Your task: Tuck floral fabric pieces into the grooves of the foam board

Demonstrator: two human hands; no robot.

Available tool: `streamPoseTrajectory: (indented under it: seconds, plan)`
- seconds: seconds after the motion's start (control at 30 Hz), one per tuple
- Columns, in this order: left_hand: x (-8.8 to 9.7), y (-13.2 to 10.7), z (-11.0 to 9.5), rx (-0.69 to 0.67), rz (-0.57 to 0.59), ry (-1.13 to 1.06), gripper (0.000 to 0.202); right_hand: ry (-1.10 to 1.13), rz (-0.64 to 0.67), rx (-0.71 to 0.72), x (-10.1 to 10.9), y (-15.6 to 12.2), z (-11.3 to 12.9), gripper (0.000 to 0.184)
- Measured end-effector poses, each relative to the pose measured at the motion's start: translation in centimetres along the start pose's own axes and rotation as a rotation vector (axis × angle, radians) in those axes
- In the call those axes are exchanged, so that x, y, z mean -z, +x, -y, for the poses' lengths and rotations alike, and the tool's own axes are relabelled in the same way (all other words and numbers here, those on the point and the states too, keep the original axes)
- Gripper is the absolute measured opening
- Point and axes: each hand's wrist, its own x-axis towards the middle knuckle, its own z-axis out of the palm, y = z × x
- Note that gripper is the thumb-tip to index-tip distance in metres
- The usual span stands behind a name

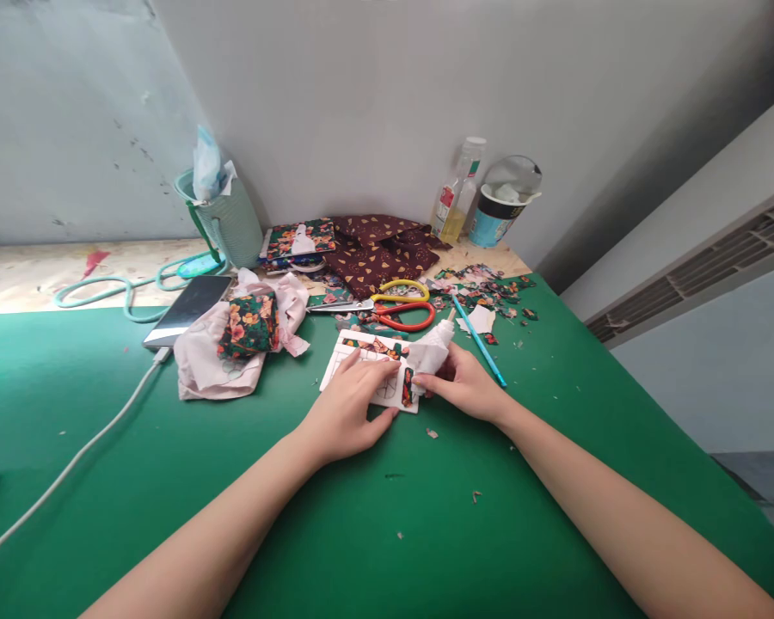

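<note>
A white card with a printed grid [345, 359] lies on the green mat [168, 481], with small floral fabric pieces stuck on it. My left hand [348, 411] lies flat on the card, fingers stretched out, pressing it down. My right hand [468, 385] is closed round a white glue bottle [433, 349], whose nozzle points up and away. Its fingertips touch a small floral scrap [407, 387] at the card's right edge.
Red and yellow scissors [400, 309], a blue pencil [478, 340], fabric scraps [483, 292], a crumpled cloth with floral fabric [232, 344], a phone [190, 309] with a white cable [77, 460], a teal basket [225, 219], maroon fabric [377, 249], a bottle [457, 193] and a cup [500, 215] crowd the back.
</note>
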Motion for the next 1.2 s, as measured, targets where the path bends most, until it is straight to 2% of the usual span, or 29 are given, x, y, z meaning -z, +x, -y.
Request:
streamPoseTrajectory:
  seconds: [0.2, 0.43, 0.57, 0.67, 1.03, 1.2]
  plan:
    - [0.1, 0.0, -0.1, 0.001, -0.001, 0.004, 0.051, 0.011, -0.030, -0.023, 0.1, 0.0, -0.1, 0.038]
    - [-0.1, 0.0, -0.5, -0.010, -0.014, 0.107, 0.048, 0.073, -0.159, -0.029, -0.3, -0.6, 0.2, 0.042]
    - [0.0, 0.1, -0.8, -0.001, -0.025, 0.148, 0.046, 0.012, -0.120, -0.016, -0.6, -1.3, 0.7, 0.031]
    - [0.0, 0.1, -1.0, -0.011, -0.033, 0.171, 0.044, -0.062, -0.141, 0.026, -0.6, -1.5, 1.0, 0.026]
    - [0.1, 0.1, -0.9, -0.012, -0.036, 0.158, 0.043, -0.163, -0.166, 0.052, -0.5, -1.5, 0.8, 0.027]
    - [0.1, 0.1, -1.0, -0.001, -0.028, 0.149, 0.043, -0.142, -0.147, 0.040, -0.5, -1.6, 1.0, 0.026]
